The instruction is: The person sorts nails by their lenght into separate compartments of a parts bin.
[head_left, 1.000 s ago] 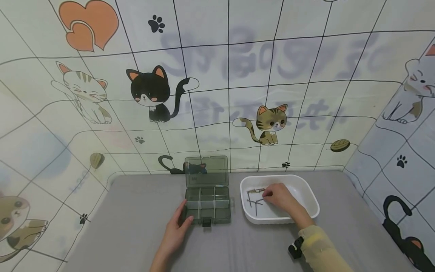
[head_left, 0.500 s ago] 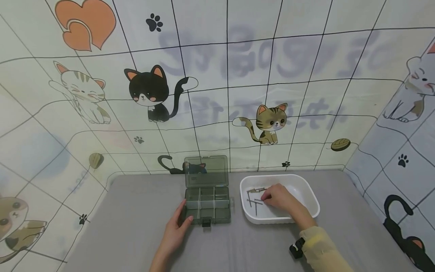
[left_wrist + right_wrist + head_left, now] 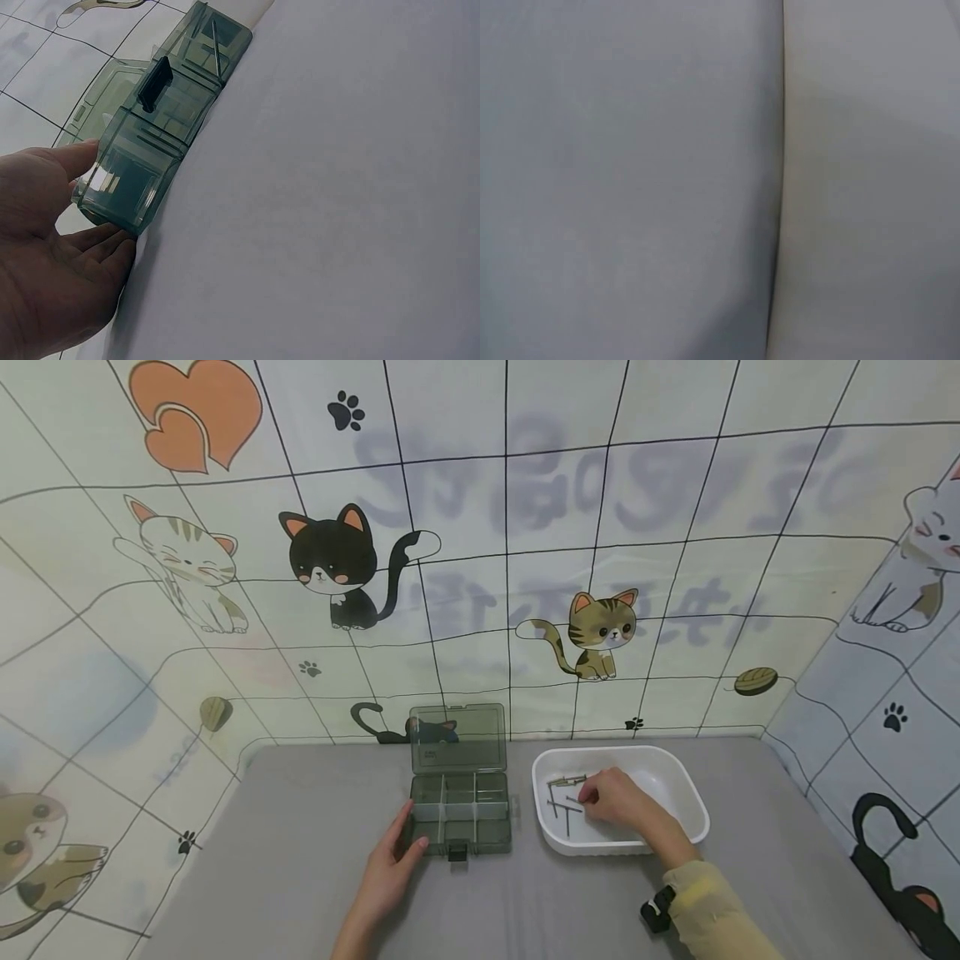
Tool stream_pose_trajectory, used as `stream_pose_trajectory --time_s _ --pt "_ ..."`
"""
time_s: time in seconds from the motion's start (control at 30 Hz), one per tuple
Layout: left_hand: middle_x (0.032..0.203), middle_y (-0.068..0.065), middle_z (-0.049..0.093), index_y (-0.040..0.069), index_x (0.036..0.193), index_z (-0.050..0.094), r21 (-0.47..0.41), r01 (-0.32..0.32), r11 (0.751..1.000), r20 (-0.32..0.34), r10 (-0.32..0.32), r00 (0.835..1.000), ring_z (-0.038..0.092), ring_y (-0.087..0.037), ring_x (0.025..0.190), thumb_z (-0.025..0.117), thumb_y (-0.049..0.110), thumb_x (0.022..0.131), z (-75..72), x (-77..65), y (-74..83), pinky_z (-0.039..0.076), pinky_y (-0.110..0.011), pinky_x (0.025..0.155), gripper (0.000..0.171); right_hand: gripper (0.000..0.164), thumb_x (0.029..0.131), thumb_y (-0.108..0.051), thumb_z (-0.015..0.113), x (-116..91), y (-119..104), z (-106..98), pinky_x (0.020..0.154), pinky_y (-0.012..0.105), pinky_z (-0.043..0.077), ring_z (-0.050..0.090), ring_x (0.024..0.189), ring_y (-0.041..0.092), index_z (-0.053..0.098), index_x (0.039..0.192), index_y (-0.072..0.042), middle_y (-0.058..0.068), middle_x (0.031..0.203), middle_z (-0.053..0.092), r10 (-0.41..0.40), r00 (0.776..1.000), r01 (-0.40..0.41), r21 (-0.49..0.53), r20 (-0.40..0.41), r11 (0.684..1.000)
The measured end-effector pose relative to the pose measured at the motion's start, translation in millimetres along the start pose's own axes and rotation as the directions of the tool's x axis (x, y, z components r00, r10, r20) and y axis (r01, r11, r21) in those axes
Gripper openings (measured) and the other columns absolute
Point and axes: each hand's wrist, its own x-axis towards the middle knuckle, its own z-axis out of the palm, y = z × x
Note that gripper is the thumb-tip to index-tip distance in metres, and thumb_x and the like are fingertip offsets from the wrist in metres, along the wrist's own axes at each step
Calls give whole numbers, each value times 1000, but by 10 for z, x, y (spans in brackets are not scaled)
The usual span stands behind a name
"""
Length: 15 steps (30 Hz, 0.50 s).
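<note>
1. Cat-print backdrop [image 3: 480, 568] stands behind the green box [image 3: 459, 812].
2. Left hand [image 3: 384, 868] grips the box's left front corner.
3. Right of the box, metal fasteners [image 3: 567, 810] lie in a white tray [image 3: 585, 845]; right hand [image 3: 618, 797] reaches in, fingers bent, whether pinching one unclear.

Grid-lined white walls [image 3: 465, 410] with printed cartoon cats [image 3: 332, 560] rise behind a gray tabletop [image 3: 300, 827].

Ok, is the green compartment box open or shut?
Open. The green box has its lid raised at the back, leaving the compartments uncovered in the head view.
</note>
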Motion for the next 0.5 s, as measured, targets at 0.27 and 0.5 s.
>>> stream_pose_trajectory --time_s 0.27,0.5 --pt "151 2 30 29 147 34 8 -8 1000 -7 8 1000 22 -15 139 60 40 91 6 -2 -11 21 -40 112 63 14 70 -3 69 -37 -33 -29 63 28 44 50 66 9 73 81 -11 -10 69 60 53 998 -51 57 -44 997" --pt "151 2 30 29 147 34 22 -3 1000 -10 3 1000 22 -18 139 61 38 92 15 4 -17 21 -44 113 62 16 69 0 68 -58 -68 -50 59 23 45 51 64 6 73 82 -7 -9 69 61 22 995 -11 109 -101 994"
